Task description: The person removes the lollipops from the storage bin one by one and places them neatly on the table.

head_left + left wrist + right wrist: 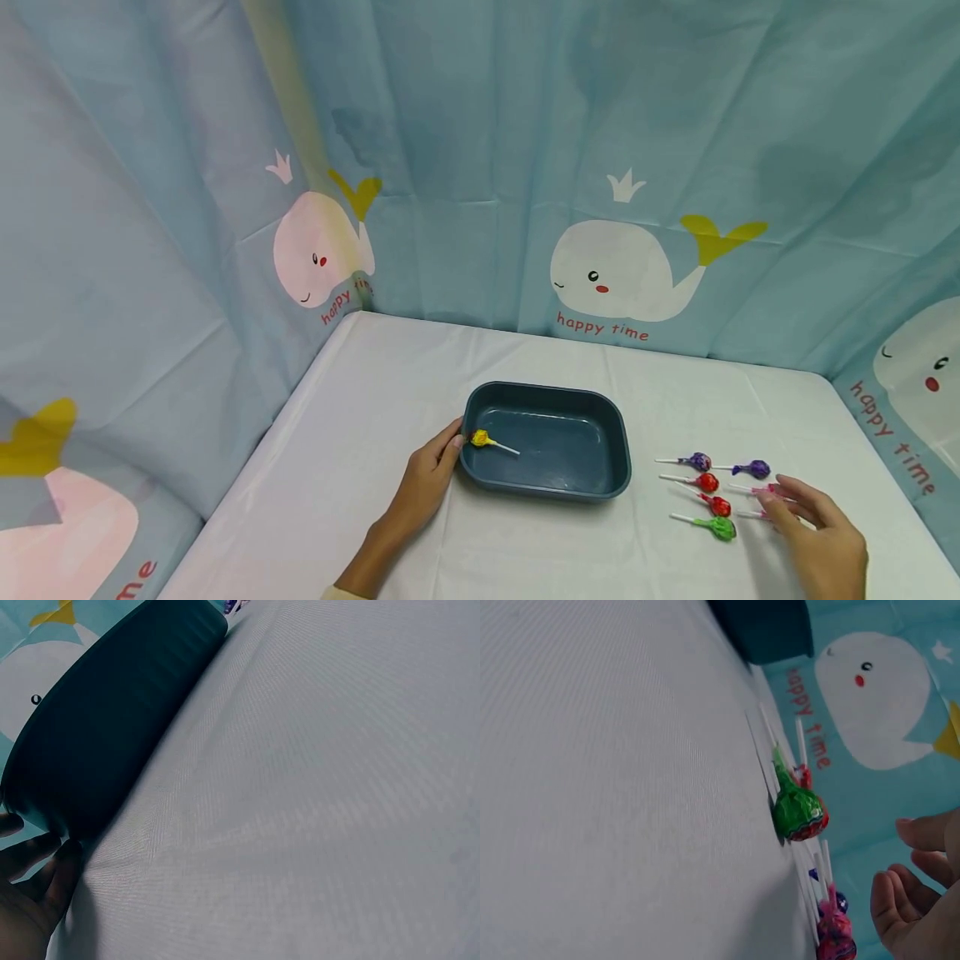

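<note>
A dark blue rectangular tray [543,493] lies on the white cloth, with a yellow lollipop [480,438] at its left end, stick pointing right. My left hand [422,483] holds the tray's left end, thumb at the rim and fingers against the outer wall. My right hand [821,533] hovers above two pink lollipops [834,926], fingers loosely bent and nothing between them; it partly hides them in the head view. Left of it lie a green lollipop [722,528] and two red lollipops [707,482]. Two purple lollipops [757,469] lie farther back.
White cloth [405,367] covers the table. Blue curtains [465,167] printed with whales stand along its back and sides. The lollipops' sticks point left, toward the tray, and lie close together in two columns.
</note>
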### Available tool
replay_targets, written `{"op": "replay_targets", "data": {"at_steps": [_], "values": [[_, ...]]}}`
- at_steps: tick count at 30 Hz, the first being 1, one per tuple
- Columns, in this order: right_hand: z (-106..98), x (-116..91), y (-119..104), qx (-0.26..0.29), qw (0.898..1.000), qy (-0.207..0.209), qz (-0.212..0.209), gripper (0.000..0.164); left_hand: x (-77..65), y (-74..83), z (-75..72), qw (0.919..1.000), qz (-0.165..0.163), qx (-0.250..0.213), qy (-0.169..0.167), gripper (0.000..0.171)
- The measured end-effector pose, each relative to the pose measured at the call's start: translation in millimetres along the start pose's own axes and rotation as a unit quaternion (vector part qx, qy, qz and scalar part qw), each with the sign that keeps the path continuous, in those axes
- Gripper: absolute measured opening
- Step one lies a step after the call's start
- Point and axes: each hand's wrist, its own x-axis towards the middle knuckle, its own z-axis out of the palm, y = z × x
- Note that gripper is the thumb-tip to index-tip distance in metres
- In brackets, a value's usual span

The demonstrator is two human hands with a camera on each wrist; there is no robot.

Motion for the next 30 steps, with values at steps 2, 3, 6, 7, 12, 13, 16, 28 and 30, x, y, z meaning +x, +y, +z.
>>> {"op": "replay_targets", "data": {"at_steps": [2, 3, 6, 7, 12, 13, 16, 28, 30], "values": [[5, -3, -5, 0.004, 1.000, -0.002, -0.009, 0.058, 0.1, 0.0, -0.3, 1.0000, 0.000, 0.000, 0.000, 0.046], [7, -4, -7, 0.004, 1.000, -0.002, -0.015, 0.057, 0.3, -0.2, -0.3, 1.0000, -0.001, 0.000, -0.001, 0.047], [14, -8, -14, 0.008, 0.999, -0.001, -0.036, 0.052, 0.7, -0.9, -0.2, 1.0000, -0.002, -0.001, -0.003, 0.047], [16, -10, -16, 0.011, 0.999, -0.002, -0.045, 0.051, 0.8, -1.1, -0.2, 1.0000, -0.002, -0.001, -0.003, 0.047], [23, -17, -25, 0.032, 0.996, -0.012, -0.078, 0.048, 0.9, -1.6, -0.2, 1.0000, -0.002, -0.002, -0.006, 0.047], [24, -18, -26, 0.038, 0.996, -0.017, -0.083, 0.047, 0.9, -1.6, -0.2, 1.0000, -0.002, -0.003, -0.006, 0.047], [27, -23, -30, 0.061, 0.992, -0.036, -0.101, 0.046, 0.4, -1.7, -0.6, 1.0000, -0.004, -0.003, -0.004, 0.047], [48, -37, -45, 0.124, 0.978, -0.094, -0.139, 0.052, -0.9, -2.7, -0.2, 1.0000, -0.006, 0.001, 0.000, 0.047], [52, -39, -48, 0.124, 0.976, -0.092, -0.150, 0.050, -0.7, -2.9, -0.2, 1.0000, -0.005, 0.000, 0.002, 0.047]]}}
